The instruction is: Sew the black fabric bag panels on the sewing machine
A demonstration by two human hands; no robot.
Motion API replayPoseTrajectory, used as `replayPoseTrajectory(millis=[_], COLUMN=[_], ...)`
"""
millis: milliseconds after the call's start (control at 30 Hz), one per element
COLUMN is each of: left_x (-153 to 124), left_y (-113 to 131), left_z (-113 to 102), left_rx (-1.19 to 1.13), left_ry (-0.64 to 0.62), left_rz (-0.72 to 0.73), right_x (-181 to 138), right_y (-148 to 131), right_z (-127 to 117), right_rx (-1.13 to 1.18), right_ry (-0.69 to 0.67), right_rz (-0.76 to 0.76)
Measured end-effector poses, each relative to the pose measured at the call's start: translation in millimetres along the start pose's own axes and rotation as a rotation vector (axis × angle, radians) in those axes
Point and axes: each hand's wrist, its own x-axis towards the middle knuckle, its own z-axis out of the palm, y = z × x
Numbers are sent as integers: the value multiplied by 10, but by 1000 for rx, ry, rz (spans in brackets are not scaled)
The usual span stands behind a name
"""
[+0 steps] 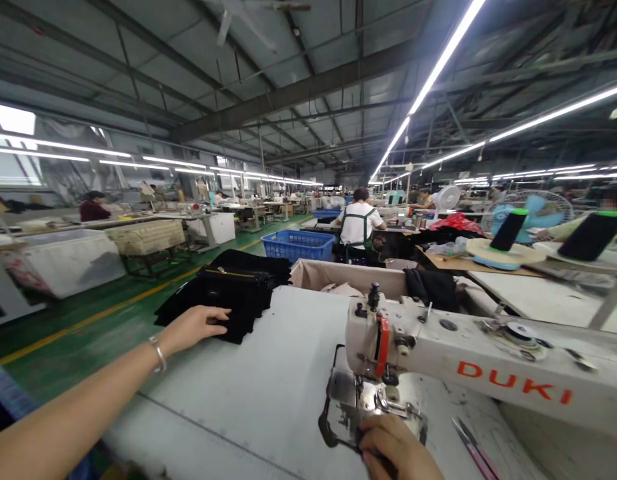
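Observation:
My left hand [201, 328] reaches over the white table to the near edge of a pile of black fabric pieces [238, 293]. Its thumb and fingers are stretched out and apart, holding nothing. A zipper with a brass-coloured line shows on top of the pile. My right hand [395, 445] is at the metal plate of a white sewing machine [438, 347], just below the presser foot [385, 400]. Its fingers are curled together; a dark bit shows by the fingertips, but what they hold is hidden.
Pink-handled thread snips [473, 447] lie right of my right hand. Behind the machine stands a beige fabric-lined bin [358, 273] with dark cloth over its edge. Farther off are a blue basket [298, 245], a seated person [359, 223] and black thread cones [509, 230].

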Motion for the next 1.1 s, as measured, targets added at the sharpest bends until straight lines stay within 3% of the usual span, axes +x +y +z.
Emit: replayPoseTrajectory(millis=[67, 167, 267, 367, 400, 433, 467, 500, 633, 733, 800, 933, 1100], left_x=[34, 88, 47, -194, -315, -448, -587, -725, -1178, -1310, -1303, -1238, -1185], left_y=[-52, 76, 508, 1155, 1367, 1556, 1710, 1825, 1924, 1821, 1783, 1910, 2241], left_z=[-147, -339, -538, -633, -598, -515, -380, -194, 780, 1238, 1294, 1147, 911], left_rx=[-6, 30, 63, 22, -26, -141, -245, -298, -257, -323, -304, -158, -184], left_ry=[9, 164, 341, 264, 142, -115, -326, -446, -421, -395, -359, -188, -265], left_rz=[-33, -90, -72, 51, 121, 218, 306, 330, 232, 166, 172, 108, 116], right_x=[21, 36, 40, 50, 54, 56, 54, 46, -85, -242, -315, -324, -188], right_y=[-16, -33, -79, -244, -332, -432, -539, -646, -971, -1055, -1066, -1098, -1188], right_z=[2, 1, -40, -158, -201, -234, -250, -241, 26, 274, 353, 328, 220], right_rx=[9, 31, 83, 169, 198, 223, 240, 243, 78, -64, -90, -20, 101], right_ry=[-47, -87, -77, -23, -4, 13, 19, 15, -60, -68, -53, -3, 76], right_rz=[33, 58, 62, 110, 129, 141, 147, 155, 206, 197, 198, 256, 436])
